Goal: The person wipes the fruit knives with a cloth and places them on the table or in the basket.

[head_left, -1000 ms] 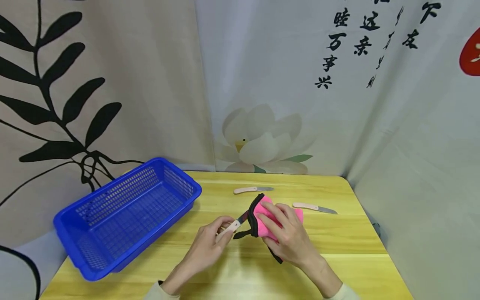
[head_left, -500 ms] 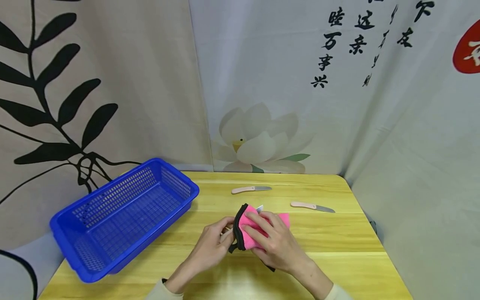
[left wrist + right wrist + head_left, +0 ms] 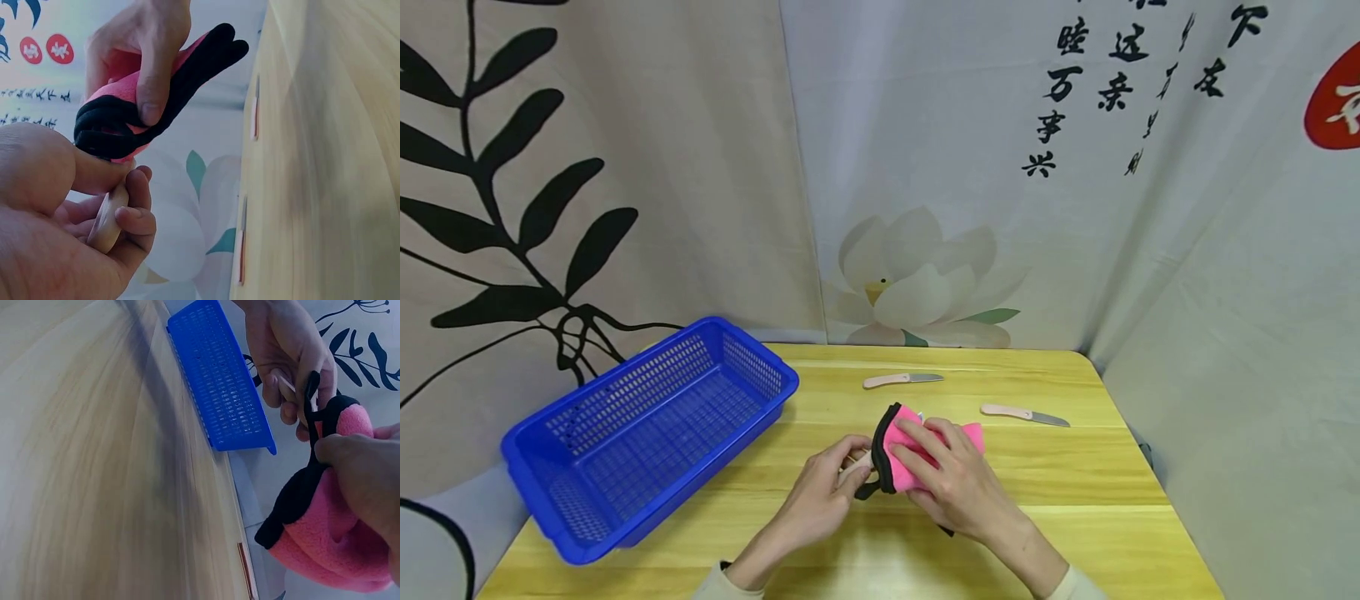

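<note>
Your right hand (image 3: 958,483) wraps the pink cloth (image 3: 925,454), soft and light with a black trim, around the blade of a small knife (image 3: 859,461) near the middle of the table (image 3: 1097,500). It should fold easily; keep your fingers off the edge. Your left hand (image 3: 820,496) pinches the pale handle, which looks stiff and smooth. Two more knives (image 3: 901,380) lie toward the far edge, and a blue basket (image 3: 647,433) sits at the left. Black Chinese characters mark the backdrop; I can't read them reliably.
</note>
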A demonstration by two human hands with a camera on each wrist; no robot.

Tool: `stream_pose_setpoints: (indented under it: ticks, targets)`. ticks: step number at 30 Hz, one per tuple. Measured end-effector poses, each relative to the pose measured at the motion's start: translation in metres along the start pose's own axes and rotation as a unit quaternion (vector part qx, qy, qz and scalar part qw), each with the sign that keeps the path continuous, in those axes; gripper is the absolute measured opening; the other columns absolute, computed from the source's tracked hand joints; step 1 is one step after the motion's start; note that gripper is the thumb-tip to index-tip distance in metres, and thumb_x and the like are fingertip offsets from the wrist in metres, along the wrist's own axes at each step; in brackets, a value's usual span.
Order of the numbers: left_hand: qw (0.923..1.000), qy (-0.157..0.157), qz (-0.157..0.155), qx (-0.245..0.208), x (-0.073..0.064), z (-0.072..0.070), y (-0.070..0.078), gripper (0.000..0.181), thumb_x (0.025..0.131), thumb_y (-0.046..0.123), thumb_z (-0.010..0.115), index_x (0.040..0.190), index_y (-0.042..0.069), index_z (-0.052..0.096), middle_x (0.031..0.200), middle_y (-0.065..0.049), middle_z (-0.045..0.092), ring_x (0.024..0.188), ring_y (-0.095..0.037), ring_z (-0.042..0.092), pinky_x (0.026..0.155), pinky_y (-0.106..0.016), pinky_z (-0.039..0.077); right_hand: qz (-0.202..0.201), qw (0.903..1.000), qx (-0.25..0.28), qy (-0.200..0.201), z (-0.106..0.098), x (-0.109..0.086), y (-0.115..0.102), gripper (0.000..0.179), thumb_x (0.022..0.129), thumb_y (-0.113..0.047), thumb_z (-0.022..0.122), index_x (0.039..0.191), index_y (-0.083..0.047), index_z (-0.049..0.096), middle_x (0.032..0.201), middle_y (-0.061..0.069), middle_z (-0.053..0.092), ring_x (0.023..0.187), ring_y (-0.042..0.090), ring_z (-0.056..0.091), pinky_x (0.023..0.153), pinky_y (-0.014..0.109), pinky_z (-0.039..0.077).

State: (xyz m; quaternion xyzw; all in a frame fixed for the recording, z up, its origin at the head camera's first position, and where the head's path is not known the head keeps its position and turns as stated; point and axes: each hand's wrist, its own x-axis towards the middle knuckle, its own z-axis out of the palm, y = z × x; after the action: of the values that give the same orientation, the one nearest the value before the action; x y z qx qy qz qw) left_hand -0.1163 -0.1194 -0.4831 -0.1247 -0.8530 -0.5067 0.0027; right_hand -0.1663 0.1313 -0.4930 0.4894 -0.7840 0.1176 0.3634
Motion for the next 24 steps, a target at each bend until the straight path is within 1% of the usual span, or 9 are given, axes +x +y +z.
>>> stream_pose_setpoints:
  ticks: [4,6,9,12,18,21,24]
  targets:
    - [0.9999,0.003,0.011,0.01,-0.002,-0.002,-0.001,0.025,0.111,0.008,0.068,0.135,0.013,0.074,0.106,-0.002,0.076,0.094,-0.008,0.065,0.086,-0.025,0.051,0.003,1.0,-0.004,0.001,0.0,-0.001,0.004,0.066,0.073,-0.026,0.101,0.134,-0.013,0.08,0.151,0.015,0.072,0.118,0.033,0.066,0.1,0.043,0.059]
    - [0.9999,0.001,0.013,0.007,-0.002,-0.003,-0.001,0.024,0.111,0.009,0.067,0.134,0.014,0.073,0.105,0.001,0.075,0.094,-0.008,0.064,0.086,-0.025,0.051,0.006,1.0,-0.006,0.001,0.0,-0.002,0.007,0.065,0.073,-0.025,0.1,0.134,-0.013,0.08,0.15,0.016,0.073,0.117,0.033,0.066,0.1,0.044,0.059]
    - [0.9999,-0.002,0.016,0.003,-0.003,-0.004,-0.002,0.023,0.112,0.01,0.066,0.134,0.013,0.073,0.105,0.002,0.075,0.094,-0.008,0.064,0.085,-0.025,0.051,0.012,0.9999,-0.007,0.0,-0.001,-0.002,0.01,0.064,0.072,-0.021,0.099,0.133,-0.013,0.08,0.15,0.016,0.072,0.116,0.033,0.066,0.098,0.044,0.059]
    - [0.9999,-0.006,0.012,0.001,-0.004,-0.005,-0.003,0.024,0.112,0.009,0.066,0.134,0.013,0.073,0.105,0.002,0.075,0.092,-0.008,0.063,0.083,-0.025,0.05,0.018,0.9998,-0.007,-0.003,-0.001,-0.004,0.013,0.064,0.072,-0.02,0.099,0.133,-0.013,0.08,0.151,0.017,0.072,0.116,0.033,0.065,0.097,0.045,0.06]
    - [1.0,-0.004,0.008,0.004,-0.006,-0.006,-0.004,0.024,0.111,0.008,0.067,0.134,0.013,0.073,0.106,-0.001,0.074,0.091,-0.008,0.061,0.082,-0.024,0.048,0.03,0.9995,-0.006,-0.007,-0.003,-0.005,0.019,0.066,0.073,-0.021,0.1,0.135,-0.012,0.08,0.151,0.018,0.072,0.115,0.034,0.065,0.097,0.046,0.06]
    - [0.9999,-0.007,0.008,-0.004,-0.007,-0.006,-0.004,0.024,0.112,0.009,0.067,0.135,0.013,0.073,0.106,-0.002,0.074,0.091,-0.007,0.061,0.082,-0.024,0.049,0.038,0.9992,-0.007,-0.009,-0.005,-0.006,0.022,0.066,0.073,-0.021,0.1,0.136,-0.013,0.079,0.151,0.018,0.072,0.114,0.034,0.065,0.095,0.047,0.06]
    - [0.9998,-0.014,0.011,-0.009,-0.007,-0.007,-0.005,0.024,0.112,0.01,0.066,0.135,0.014,0.073,0.104,0.0,0.074,0.088,-0.007,0.061,0.08,-0.024,0.05,0.043,0.999,-0.006,-0.011,-0.007,-0.007,0.025,0.068,0.073,-0.02,0.102,0.136,-0.013,0.079,0.151,0.018,0.072,0.114,0.034,0.065,0.094,0.047,0.061]
